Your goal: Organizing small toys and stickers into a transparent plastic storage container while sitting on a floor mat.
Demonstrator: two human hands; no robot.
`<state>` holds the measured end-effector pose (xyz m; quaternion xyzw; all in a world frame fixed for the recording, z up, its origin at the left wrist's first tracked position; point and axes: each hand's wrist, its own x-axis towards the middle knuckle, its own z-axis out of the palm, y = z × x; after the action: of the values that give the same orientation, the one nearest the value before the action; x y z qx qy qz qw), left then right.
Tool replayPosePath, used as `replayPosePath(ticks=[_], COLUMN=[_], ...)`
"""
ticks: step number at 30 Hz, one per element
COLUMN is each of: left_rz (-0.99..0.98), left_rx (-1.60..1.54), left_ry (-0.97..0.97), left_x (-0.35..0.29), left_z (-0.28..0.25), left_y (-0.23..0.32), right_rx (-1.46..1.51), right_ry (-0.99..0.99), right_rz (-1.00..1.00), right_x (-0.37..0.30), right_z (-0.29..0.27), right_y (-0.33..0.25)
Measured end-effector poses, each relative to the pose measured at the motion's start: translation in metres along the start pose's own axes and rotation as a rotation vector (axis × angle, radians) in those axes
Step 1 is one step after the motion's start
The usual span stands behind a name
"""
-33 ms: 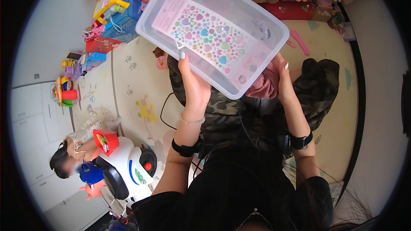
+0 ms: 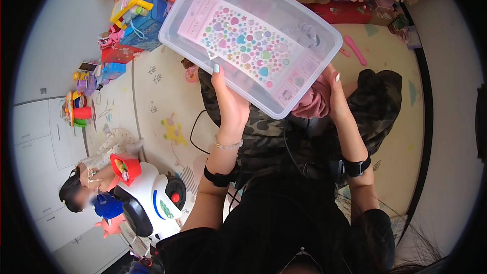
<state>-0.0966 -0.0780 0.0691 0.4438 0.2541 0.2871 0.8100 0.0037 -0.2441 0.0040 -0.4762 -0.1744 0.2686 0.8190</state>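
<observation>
A clear plastic box (image 2: 183, 45) is held up at 12 o'clock in the view, above the person's lap, its long axis running from 10 o'clock down to 4 o'clock. One short end points to 10 o'clock, the other to 4. Inside, a sticker sheet (image 2: 243, 38) of coloured hearts and dots lies along nearly the same line, its pink band at the 10 o'clock end. A pale purple hair tie (image 2: 306, 34) sits in the box toward 3 o'clock of the sheet.

The left hand (image 2: 232, 100) has a narrow grip on the long side facing 7 o'clock: the thumb presses at the rim and the fingers are hidden behind the box. The right hand (image 2: 338, 96) is at the box's 4 o'clock end, thumb raised and fingers partly hidden; how far its grip is closed, and on what, I cannot tell. A dusty pink cloth (image 2: 313, 100) bunches just beside that hand, toward 9 o'clock.

The camouflage trousers (image 2: 383, 96) lie below, on a patterned floor mat (image 2: 152, 101). A pink toy (image 2: 356, 50) rests on the mat, apart from the box at 3 o'clock.
</observation>
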Motion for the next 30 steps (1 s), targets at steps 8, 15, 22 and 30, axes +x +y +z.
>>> replayPosePath(ticks=[8,15,22,30], left_rz=[-0.049,0.258,0.44,0.121], left_rx=[0.179,0.527,0.701,0.765], left_ry=[-0.192,-0.048,-0.126,0.041], left_x=[0.013,0.007,-0.01,-0.054], left_z=[-0.052,-0.059,-0.044,-0.051], left_y=[-0.011,0.007,0.032,0.063], right_rx=[-0.08,-0.668,-0.904,-1.11], right_ry=[0.121,0.116,0.061,-0.257], right_rz=[0.096,-0.272,-0.3,-0.628], right_x=[-0.001,-0.005,-0.023,-0.036], right_z=[0.017,0.03,0.048,0.066], right_y=[-0.006,0.006,0.013,0.019])
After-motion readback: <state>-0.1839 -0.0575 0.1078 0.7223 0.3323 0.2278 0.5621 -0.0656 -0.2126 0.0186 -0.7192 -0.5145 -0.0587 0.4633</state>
